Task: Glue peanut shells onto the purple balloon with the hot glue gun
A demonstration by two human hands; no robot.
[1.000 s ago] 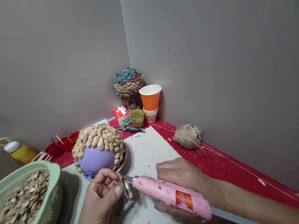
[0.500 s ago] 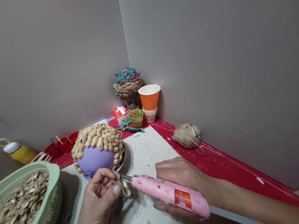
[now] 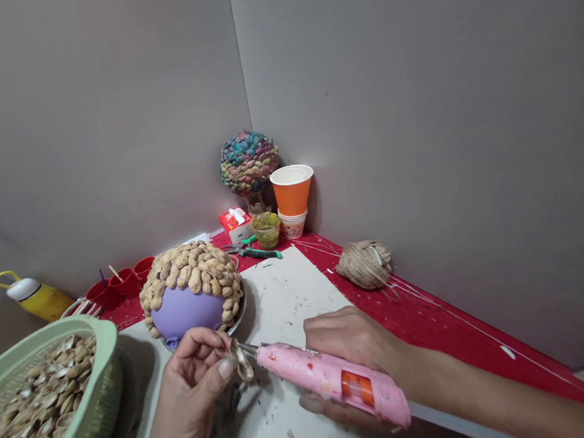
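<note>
Between the thumb and fingers of my left hand is a half peanut shell, its hollow side turned to the right. My right hand grips a pink hot glue gun, whose metal nozzle points left and meets the shell's edge. A glue stick juts from the back of the gun. Just behind my left hand, a purple balloon rests in a metal bowl, its top and sides covered with peanut shells.
A green basket of peanut shells stands at the left. Behind are red cups, a yellow bottle, pliers, an orange paper cup and a colourful shell-covered ball. A twine ball lies right, near the grey wall.
My left hand and the peanut shell have shifted very slightly left along the nozzle tip. The glue gun and my right hand stay in place.
</note>
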